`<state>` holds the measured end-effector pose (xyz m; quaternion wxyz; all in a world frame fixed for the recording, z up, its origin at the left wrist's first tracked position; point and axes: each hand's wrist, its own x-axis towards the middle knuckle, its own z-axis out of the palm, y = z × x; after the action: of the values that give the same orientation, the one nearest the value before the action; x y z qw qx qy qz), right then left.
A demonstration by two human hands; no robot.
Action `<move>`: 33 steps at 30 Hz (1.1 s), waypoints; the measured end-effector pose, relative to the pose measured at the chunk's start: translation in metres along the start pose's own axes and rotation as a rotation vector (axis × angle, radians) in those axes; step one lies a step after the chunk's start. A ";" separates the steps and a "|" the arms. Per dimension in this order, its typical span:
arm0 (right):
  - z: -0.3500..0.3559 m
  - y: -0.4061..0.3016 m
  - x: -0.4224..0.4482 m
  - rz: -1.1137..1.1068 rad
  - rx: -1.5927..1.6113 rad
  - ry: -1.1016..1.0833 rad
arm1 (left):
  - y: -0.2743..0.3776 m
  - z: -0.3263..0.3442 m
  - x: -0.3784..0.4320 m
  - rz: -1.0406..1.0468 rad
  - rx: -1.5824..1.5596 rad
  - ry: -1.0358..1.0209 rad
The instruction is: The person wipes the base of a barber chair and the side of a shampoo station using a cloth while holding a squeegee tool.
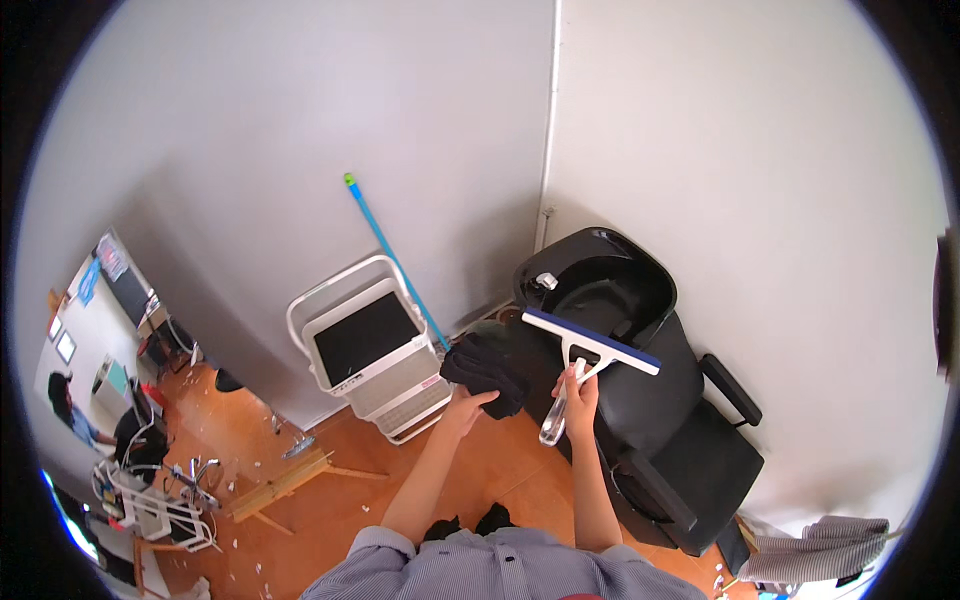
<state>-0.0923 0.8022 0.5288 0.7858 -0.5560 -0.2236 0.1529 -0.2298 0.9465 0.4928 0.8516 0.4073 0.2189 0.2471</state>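
My left hand [466,409] grips a folded black cloth [487,375], thumb on top. In my right hand [581,397] is a white squeegee [587,341] with a dark blue blade edge and a clear handle that looks like a spray bottle. The squeegee's head appears in front of a black shampoo basin [600,277]. Joined to the basin is a black salon chair [697,457] with armrests. Left of the cloth stands a white trolley [360,337] with a raised handle and a dark panel in its top.
A blue pole [386,244] with a green tip leans against the wall behind the trolley. A low wooden bench [281,487] stands on the orange tiled floor, before a wall mirror [157,360] reflecting a person and furniture. A striped cloth [817,551] hangs at lower right.
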 end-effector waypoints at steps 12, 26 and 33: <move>-0.018 0.041 0.015 0.322 0.047 0.481 | -0.031 -0.022 0.119 -0.387 -0.224 -0.221; -0.003 0.159 -0.036 0.345 0.054 0.811 | -0.086 -0.109 0.188 -0.528 0.030 -0.289; -0.033 0.281 -0.023 0.297 -0.084 0.613 | -0.202 -0.158 0.223 -0.504 0.120 -0.341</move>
<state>-0.0919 0.8586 0.2505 0.7620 -0.6345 0.1005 0.0822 -0.0970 1.0626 0.2023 0.8849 0.4253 0.1813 -0.0571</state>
